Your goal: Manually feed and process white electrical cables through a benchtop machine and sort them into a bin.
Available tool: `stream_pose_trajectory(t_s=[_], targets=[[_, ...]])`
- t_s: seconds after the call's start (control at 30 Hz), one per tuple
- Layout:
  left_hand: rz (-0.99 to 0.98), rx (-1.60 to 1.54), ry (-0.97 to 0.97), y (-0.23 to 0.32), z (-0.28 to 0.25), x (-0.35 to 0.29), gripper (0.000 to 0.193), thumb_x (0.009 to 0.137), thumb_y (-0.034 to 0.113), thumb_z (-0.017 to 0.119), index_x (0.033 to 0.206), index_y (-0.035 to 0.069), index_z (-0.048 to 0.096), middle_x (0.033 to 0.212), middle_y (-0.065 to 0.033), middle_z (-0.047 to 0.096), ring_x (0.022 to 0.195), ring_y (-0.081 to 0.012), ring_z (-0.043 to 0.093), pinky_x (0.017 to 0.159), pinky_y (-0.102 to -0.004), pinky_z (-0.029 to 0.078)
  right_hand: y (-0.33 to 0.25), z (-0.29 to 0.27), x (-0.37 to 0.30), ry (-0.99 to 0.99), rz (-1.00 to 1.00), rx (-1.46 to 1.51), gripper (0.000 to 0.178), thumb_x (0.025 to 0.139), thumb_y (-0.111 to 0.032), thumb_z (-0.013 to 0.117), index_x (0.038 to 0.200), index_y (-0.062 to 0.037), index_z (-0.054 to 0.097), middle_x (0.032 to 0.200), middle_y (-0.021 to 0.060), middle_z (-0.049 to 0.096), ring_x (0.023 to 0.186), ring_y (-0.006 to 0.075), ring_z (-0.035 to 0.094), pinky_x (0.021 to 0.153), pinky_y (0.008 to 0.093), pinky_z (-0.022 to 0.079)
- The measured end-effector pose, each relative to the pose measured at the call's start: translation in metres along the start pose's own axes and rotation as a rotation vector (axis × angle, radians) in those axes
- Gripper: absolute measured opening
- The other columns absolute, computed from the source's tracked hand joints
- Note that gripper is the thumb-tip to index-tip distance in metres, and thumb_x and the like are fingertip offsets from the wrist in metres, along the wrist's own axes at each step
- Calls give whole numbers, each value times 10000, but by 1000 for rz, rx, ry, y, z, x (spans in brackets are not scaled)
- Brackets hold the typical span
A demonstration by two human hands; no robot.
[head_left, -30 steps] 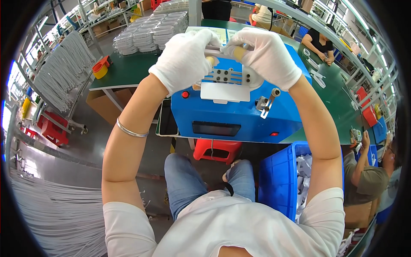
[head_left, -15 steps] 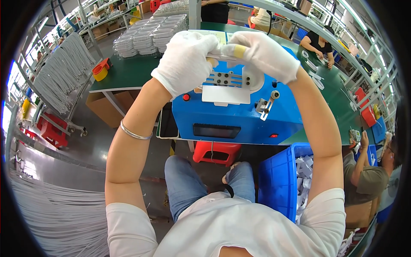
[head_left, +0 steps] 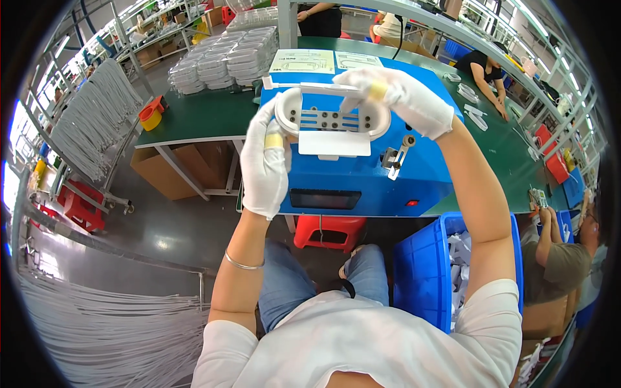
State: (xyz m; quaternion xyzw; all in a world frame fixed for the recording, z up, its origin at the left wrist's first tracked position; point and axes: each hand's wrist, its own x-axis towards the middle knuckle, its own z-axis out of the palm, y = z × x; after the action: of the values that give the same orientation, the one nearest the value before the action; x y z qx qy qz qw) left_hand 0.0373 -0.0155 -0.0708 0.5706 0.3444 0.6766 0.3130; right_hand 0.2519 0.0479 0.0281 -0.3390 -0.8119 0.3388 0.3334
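Observation:
Both of my hands wear white gloves with a yellow band at the fingers. My right hand [head_left: 404, 100] is closed in a pinch on the right part of a white strip [head_left: 310, 88], which spans the far side of a blue machine's fixture. The strip's left end has a small upright tab. My left hand [head_left: 265, 161] lies along the fixture's rounded white left end [head_left: 289, 111], fingers stretched out and touching its outer side. Grey slotted bars [head_left: 331, 119] and a white plate [head_left: 334, 143] sit between the fixture's two ends. The blue machine [head_left: 381, 184] stands beneath both hands.
Stacked clear plastic trays [head_left: 220, 61] stand at the far left of the green table [head_left: 187, 116]. A metal bracket [head_left: 401, 158] rises from the machine's right side. A blue bin [head_left: 420, 271] with white pieces stands at my right. Other people work nearby.
My left hand has let go of the strip and come down to the fixture's left end. My right hand keeps hold of the strip, now lower and over the fixture's far side.

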Motion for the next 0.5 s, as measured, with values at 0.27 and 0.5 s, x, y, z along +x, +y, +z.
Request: stream_pose_trajectory(t_s=[0.27, 0.5], targets=[[222, 110, 150, 2, 13, -9, 415, 993, 200, 398, 1365, 18, 372, 849, -28, 549, 634, -31, 460, 549, -144, 382, 1, 9, 9, 3, -72, -404, 148, 850, -165, 604, 906, -36, 651, 656, 96, 588, 609, 194, 560, 598, 308, 467], [-437, -473, -158, -18, 34, -31, 486, 896, 391, 591, 1109, -35, 492, 782, -120, 634, 555, -110, 550, 463, -221, 440, -11, 15, 15, 11, -148, -630, 119, 861, -109, 591, 928, -31, 651, 647, 132, 566, 526, 211, 510, 541, 273, 462]])
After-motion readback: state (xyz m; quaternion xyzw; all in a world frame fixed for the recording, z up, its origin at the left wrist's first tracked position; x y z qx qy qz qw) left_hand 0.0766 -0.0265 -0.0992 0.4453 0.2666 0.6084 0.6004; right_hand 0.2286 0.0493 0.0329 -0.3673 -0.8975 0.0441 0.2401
